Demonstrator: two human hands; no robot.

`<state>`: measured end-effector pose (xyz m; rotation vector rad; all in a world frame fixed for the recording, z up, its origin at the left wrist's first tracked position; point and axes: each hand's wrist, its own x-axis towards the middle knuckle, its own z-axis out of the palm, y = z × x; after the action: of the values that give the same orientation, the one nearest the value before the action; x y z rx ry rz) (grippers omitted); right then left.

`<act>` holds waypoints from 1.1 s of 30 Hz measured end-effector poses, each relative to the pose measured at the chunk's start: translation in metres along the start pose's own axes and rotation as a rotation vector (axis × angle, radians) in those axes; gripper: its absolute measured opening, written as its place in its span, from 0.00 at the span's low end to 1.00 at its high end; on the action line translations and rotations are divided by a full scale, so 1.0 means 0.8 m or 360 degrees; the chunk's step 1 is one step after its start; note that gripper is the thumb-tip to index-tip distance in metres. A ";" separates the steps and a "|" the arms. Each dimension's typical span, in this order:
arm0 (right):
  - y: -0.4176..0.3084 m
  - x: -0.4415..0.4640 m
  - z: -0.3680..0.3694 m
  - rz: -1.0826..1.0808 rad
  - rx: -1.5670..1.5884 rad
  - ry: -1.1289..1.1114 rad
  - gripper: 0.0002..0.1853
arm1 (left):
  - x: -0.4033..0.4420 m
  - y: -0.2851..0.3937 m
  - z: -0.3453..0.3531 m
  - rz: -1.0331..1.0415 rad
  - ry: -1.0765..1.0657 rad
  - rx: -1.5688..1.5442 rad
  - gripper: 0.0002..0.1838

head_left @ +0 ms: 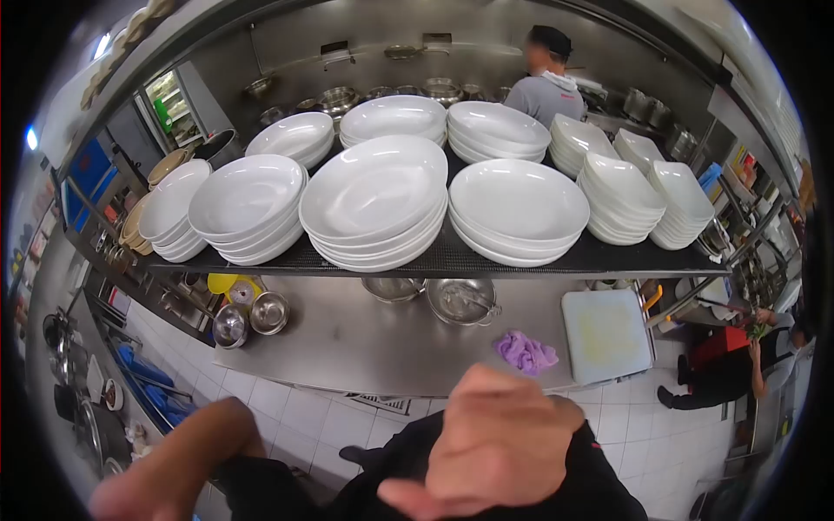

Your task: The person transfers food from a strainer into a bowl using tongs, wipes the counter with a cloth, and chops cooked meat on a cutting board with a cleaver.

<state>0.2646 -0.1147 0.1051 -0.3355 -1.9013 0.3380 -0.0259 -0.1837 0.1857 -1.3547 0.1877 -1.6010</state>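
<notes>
I am positioning right hand (491, 447) before near edge of bench (365, 347) | left hand (130, 495): blurring | both grips: cannot tell | purple cloth (526, 352): lying near that edge

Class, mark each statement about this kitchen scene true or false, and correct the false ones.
1. White dishes stand stacked on the shelf. True.
2. The right hand rests on a dish. False: it is apart from the dishes.
3. A purple cloth lies on the steel counter. True.
4. A cutting board lies left of the cloth. False: it lies to the right, as pictured.
5. A person in a dark cap is beyond the shelf. True.
</notes>
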 end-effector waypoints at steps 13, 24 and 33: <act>0.000 0.016 0.046 -0.0240 0.0355 0.0892 0.17 | -0.496 0.375 -0.046 -0.2830 -0.1188 0.0011 0.05; 0.011 0.015 0.022 -0.0226 0.0239 0.1091 0.17 | -0.614 0.558 -0.151 -0.3090 -0.1873 -0.0083 0.06; 0.012 -0.002 -0.069 -0.0247 0.0110 0.0955 0.18 | -0.666 0.570 -0.089 -0.2916 -0.2079 -0.0163 0.03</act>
<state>0.3175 -0.1027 0.1190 -0.2095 -1.3129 0.1707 0.1133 -0.0479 -0.4918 -2.5086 -2.3037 -1.3302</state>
